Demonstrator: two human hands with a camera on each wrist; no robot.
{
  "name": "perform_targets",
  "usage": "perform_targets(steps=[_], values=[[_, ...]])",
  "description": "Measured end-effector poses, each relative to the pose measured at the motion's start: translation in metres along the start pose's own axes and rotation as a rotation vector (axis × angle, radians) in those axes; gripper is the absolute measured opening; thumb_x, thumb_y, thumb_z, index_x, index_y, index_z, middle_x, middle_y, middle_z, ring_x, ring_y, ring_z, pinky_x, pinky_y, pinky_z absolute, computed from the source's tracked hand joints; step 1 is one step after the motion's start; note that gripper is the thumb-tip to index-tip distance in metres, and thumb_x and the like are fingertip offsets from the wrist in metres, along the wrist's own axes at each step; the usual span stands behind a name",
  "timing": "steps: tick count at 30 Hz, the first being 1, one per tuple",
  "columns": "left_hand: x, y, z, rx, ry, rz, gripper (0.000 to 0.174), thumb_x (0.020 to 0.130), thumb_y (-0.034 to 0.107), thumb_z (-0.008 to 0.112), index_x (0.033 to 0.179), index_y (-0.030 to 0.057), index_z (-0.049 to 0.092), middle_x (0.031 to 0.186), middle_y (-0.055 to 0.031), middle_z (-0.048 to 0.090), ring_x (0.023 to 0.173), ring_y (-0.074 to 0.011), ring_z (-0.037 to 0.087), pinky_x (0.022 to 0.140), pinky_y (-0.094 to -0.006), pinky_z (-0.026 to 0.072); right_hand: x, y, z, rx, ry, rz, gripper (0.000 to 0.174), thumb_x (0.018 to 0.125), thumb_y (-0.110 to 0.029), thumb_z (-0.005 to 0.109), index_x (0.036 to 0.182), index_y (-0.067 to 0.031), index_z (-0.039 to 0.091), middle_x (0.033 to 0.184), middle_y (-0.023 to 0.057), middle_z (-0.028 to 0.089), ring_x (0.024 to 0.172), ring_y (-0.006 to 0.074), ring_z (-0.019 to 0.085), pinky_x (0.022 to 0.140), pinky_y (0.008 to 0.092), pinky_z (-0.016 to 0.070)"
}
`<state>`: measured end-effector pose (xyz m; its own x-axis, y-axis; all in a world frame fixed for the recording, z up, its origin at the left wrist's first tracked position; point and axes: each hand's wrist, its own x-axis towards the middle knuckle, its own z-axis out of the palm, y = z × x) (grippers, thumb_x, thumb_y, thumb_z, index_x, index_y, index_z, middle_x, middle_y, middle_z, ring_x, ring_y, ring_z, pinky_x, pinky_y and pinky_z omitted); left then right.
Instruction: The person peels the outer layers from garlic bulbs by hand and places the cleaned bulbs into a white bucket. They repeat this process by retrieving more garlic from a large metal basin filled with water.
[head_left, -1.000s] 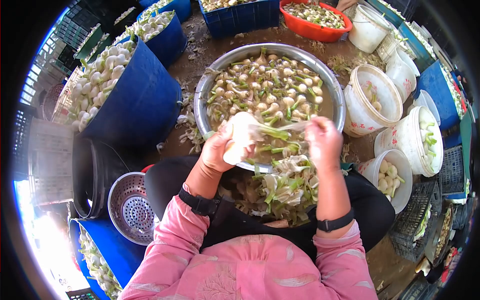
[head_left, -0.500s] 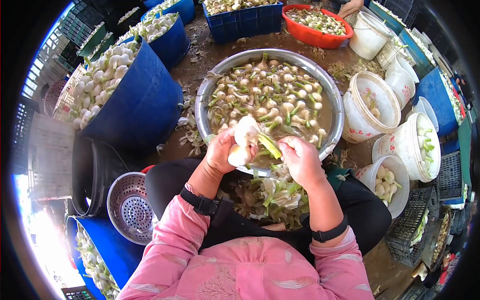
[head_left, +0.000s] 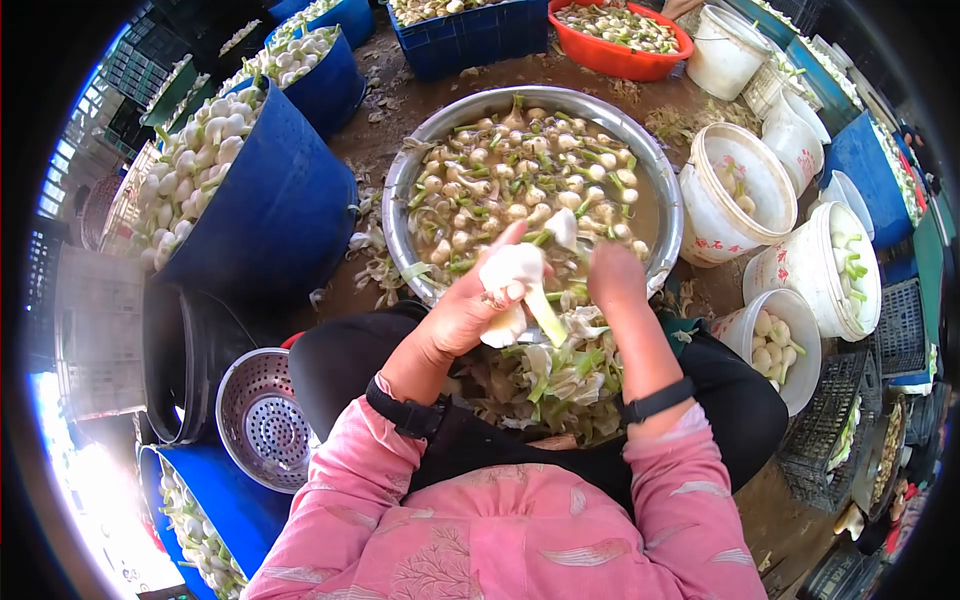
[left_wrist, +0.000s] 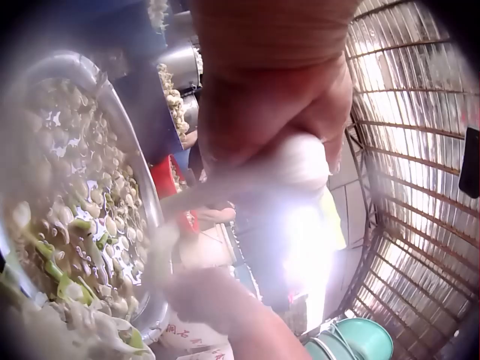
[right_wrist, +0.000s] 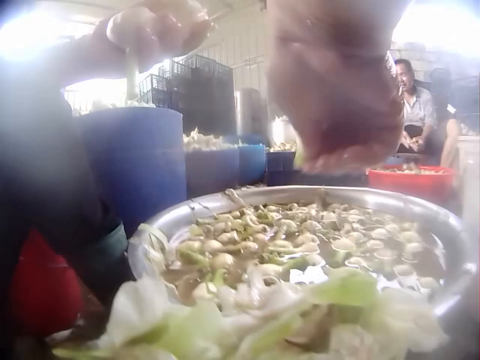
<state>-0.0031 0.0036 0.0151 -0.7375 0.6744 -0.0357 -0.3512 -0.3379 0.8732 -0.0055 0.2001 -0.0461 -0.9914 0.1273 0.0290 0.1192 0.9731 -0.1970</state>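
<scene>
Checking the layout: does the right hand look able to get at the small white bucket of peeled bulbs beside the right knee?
Probably yes: the right hand is at the basin rim, the bucket stands open beside that arm, with nothing between them. The left hand grips a bulb.

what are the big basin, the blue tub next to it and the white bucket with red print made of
Basin: seems bare metal, stainless steel or aluminium; grey, dull shine, bright glints along the rim.
Blue tub: probably plastic; smooth, evenly coloured wall with a soft sheen.
White bucket: likely plastic too; faint gloss, red print on its wall.
</scene>
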Motion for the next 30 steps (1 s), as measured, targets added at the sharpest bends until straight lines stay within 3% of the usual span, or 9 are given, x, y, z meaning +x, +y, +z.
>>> perform_targets(steps=[3,4,7,10,14,17,21,22,30], values=[[0.009,0.000,-0.014,0.018,0.074,0.119,0.079,0.068,0.028,0.067,0.128,0.0053,0.021,0.106,-0.0046,0.046,0.095,-0.0135,0.043,0.083,-0.0256,0.0346,-0.002,-0.009,-0.015,0.603,-0.577,0.220,0.039,0.082,-0.034,0.045,0.089,0.0027,0.055,0.069,0.0107,0.056,0.048,0.0186,0.054,0.049,0.0304,0.0430],[0.010,-0.005,-0.017,0.048,0.116,0.136,0.077,0.069,0.026,0.067,0.128,0.0054,0.022,0.106,-0.0041,0.046,0.095,-0.0132,0.043,0.083,-0.0251,0.0345,-0.009,-0.026,-0.031,1.014,-0.501,0.357,0.048,0.083,-0.042,0.041,0.091,0.0030,0.056,0.066,0.0083,0.056,0.040,0.0131,0.050,0.046,0.0243,0.0418],[0.013,-0.015,-0.023,0.147,0.184,0.133,0.071,0.069,0.023,0.067,0.126,0.0055,0.028,0.106,-0.0029,0.047,0.095,-0.0118,0.044,0.084,-0.0237,0.0341,-0.019,-0.035,-0.045,1.299,-0.680,-0.003,0.035,0.084,-0.033,0.044,0.085,0.0006,0.056,0.066,0.0066,0.056,0.048,0.0122,0.052,0.044,0.0212,0.0396],[0.015,-0.020,-0.023,0.163,0.206,0.169,0.073,0.066,0.026,0.069,0.124,0.0033,0.030,0.106,-0.0039,0.049,0.095,-0.0118,0.046,0.083,-0.0239,0.0350,-0.020,-0.034,-0.035,1.412,-0.570,-0.001,0.028,0.083,-0.027,0.047,0.083,0.0002,0.056,0.067,0.0069,0.057,0.052,0.0117,0.052,0.046,0.0227,0.0397],[0.014,-0.019,-0.037,0.393,0.244,-0.124,0.061,0.070,0.030,0.065,0.117,0.0006,0.038,0.098,-0.0038,0.053,0.088,-0.0105,0.049,0.079,-0.0236,0.0375,-0.033,-0.042,-0.041,0.668,0.005,-0.357,0.025,0.082,-0.022,0.050,0.082,0.0020,0.056,0.068,0.0048,0.056,0.054,0.0103,0.049,0.051,0.0241,0.0401],[0.011,-0.010,-0.024,0.282,0.228,-0.045,0.050,0.073,0.029,0.063,0.109,0.0013,0.044,0.094,-0.0029,0.054,0.083,-0.0097,0.050,0.075,-0.0228,0.0389,-0.037,-0.041,-0.039,1.456,-0.435,0.068,0.023,0.082,-0.019,0.050,0.082,0.0027,0.056,0.070,0.0037,0.056,0.057,0.0094,0.049,0.053,0.0229,0.0396],[0.007,-0.010,-0.021,0.029,0.101,-0.035,0.042,0.076,0.025,0.060,0.106,0.0013,0.044,0.093,-0.0033,0.054,0.081,-0.0097,0.050,0.070,-0.0218,0.0407,-0.045,-0.046,-0.041,1.869,-0.513,0.177,0.020,0.084,-0.016,0.047,0.085,0.0022,0.055,0.069,0.0016,0.054,0.056,0.0072,0.045,0.054,0.0199,0.0380],[0.006,-0.010,-0.022,0.016,0.099,-0.061,0.042,0.076,0.024,0.060,0.106,0.0010,0.044,0.093,-0.0040,0.054,0.080,-0.0098,0.051,0.067,-0.0215,0.0422,-0.043,-0.046,-0.033,1.656,-0.424,0.113,0.019,0.083,-0.016,0.049,0.087,0.0012,0.054,0.067,0.0003,0.051,0.056,0.0070,0.044,0.054,0.0201,0.0369],[-0.001,0.001,-0.014,-0.314,-0.258,-0.059,0.040,0.076,0.023,0.059,0.105,-0.0003,0.045,0.087,-0.0085,0.056,0.076,-0.0161,0.055,0.061,-0.0244,0.0468,-0.052,-0.037,-0.059,2.226,-0.536,-0.117,0.019,0.083,-0.016,0.046,0.069,-0.0040,0.047,0.055,0.0010,0.042,0.046,0.0064,0.034,0.047,0.0217,0.0304]])
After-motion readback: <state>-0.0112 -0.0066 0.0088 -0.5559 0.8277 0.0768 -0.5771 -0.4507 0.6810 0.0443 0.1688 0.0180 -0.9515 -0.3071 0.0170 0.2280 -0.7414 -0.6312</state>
